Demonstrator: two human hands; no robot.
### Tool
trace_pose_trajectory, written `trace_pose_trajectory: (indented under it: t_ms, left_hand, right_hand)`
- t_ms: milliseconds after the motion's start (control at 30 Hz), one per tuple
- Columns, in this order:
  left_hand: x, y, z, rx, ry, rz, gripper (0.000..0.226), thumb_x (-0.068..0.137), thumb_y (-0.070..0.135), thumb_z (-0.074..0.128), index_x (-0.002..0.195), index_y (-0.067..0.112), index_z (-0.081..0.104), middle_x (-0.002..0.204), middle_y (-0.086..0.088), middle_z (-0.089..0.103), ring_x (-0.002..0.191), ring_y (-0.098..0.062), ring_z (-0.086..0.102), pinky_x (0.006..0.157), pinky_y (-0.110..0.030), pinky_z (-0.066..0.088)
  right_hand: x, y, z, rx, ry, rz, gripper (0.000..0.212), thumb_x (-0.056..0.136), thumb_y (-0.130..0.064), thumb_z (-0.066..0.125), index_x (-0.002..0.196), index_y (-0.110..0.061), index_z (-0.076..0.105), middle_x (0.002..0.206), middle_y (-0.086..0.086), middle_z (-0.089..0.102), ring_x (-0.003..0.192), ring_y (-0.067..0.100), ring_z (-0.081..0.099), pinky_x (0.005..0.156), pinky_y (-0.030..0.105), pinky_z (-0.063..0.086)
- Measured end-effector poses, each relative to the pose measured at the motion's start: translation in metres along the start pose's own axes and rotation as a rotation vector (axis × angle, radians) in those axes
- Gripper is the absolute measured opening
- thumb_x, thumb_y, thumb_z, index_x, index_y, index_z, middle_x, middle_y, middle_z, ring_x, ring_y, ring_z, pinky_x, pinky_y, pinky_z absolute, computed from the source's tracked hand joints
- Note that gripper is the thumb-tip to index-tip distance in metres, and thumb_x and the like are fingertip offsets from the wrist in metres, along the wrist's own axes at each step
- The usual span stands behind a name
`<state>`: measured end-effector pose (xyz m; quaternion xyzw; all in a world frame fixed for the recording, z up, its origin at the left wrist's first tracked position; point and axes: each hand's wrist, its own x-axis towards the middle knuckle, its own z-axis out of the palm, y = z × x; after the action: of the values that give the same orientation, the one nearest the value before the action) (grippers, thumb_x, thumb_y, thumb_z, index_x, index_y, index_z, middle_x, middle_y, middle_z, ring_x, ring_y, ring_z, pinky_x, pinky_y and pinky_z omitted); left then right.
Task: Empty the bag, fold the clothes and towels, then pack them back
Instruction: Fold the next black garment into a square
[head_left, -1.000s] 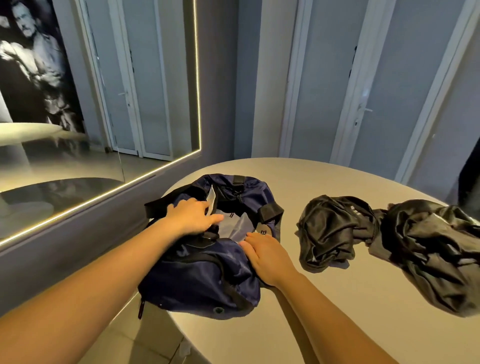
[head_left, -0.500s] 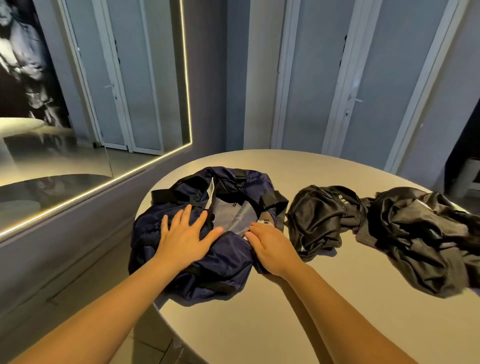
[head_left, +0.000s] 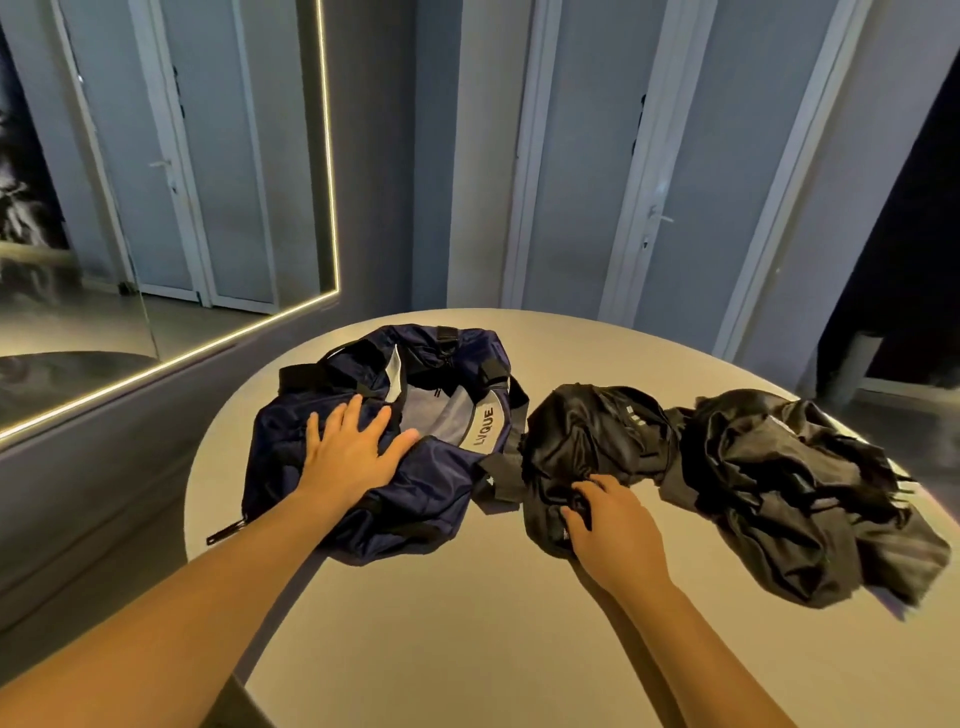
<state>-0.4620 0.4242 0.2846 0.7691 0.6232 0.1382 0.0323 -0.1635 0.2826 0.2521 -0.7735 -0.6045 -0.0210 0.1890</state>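
Round table (head_left: 467, 649) — LED-edged mirror (head_left: 156, 208)

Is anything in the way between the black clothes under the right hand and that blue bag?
Nothing visible. The nearer black garment, gripped by the right hand, lies beside the blue bag, whose mouth gapes open. The left hand rests flat on the bag, beside the opening.

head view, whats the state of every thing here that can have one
navy bag: unzipped, mouth open, slumped
left hand: flat, pressing on the navy bag
right hand: fingers curled into the near black garment
near black garment: crumpled, not folded
far black garment: crumpled, not folded
door: closed
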Motion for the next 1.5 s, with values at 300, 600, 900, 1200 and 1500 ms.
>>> trace_pose_trajectory:
  t_ms: [300,600,900,1200,1500]
  left_hand:
    - [0.033,0.022,-0.043,-0.236,-0.103,-0.151,0.074,0.093,0.078,0.037,0.15,0.031,0.049,0.166,-0.009,0.028,0.152,-0.034,0.024,0.123,-0.058,0.014]
    - [-0.102,0.158,-0.038,-0.328,-0.033,0.305,0.076,0.085,0.075,0.06,0.143,0.026,0.052,0.139,0.004,0.057,0.126,-0.021,0.056,0.099,-0.038,0.048]
    - [-0.149,0.132,-0.027,-0.765,0.164,0.424,0.015,0.09,0.018,0.077,0.104,0.02,0.074,0.099,0.013,0.066,0.096,-0.008,0.063,0.092,-0.035,0.052]
    - [-0.238,0.122,-0.006,-0.442,0.159,0.988,0.027,0.096,0.038,0.058,0.12,0.034,0.07,0.125,0.015,0.06,0.113,-0.008,0.057,0.095,-0.028,0.05]
    - [-0.225,0.137,-0.028,-0.754,0.392,0.764,0.025,0.094,0.033,0.066,0.11,0.015,0.073,0.114,0.008,0.064,0.106,-0.011,0.062,0.09,-0.024,0.05]
  right_hand:
    - [-0.059,-0.008,-0.035,0.003,0.043,-0.056,0.014,0.096,-0.036,0.055,0.105,-0.026,0.059,0.096,-0.013,0.044,0.094,0.013,0.051,0.058,0.014,0.026]
    - [-0.139,-0.03,-0.065,0.288,-0.033,-0.155,0.031,0.097,-0.066,0.041,0.113,-0.04,0.046,0.099,-0.017,0.058,0.089,0.007,0.056,0.073,0.022,0.047]
    - [-0.153,0.005,-0.057,0.903,0.128,0.174,0.011,0.099,-0.02,0.062,0.088,-0.016,0.065,0.081,-0.002,0.068,0.076,0.016,0.065,0.071,0.036,0.054]
    - [-0.145,0.015,-0.087,1.614,-0.083,0.437,0.037,0.102,-0.04,0.054,0.114,-0.01,0.073,0.111,0.02,0.074,0.107,0.043,0.069,0.094,0.054,0.054]
    - [-0.162,0.078,-0.117,1.348,0.146,0.485,0.019,0.091,0.002,0.063,0.104,-0.004,0.075,0.098,0.011,0.078,0.086,0.019,0.075,0.073,0.032,0.058]
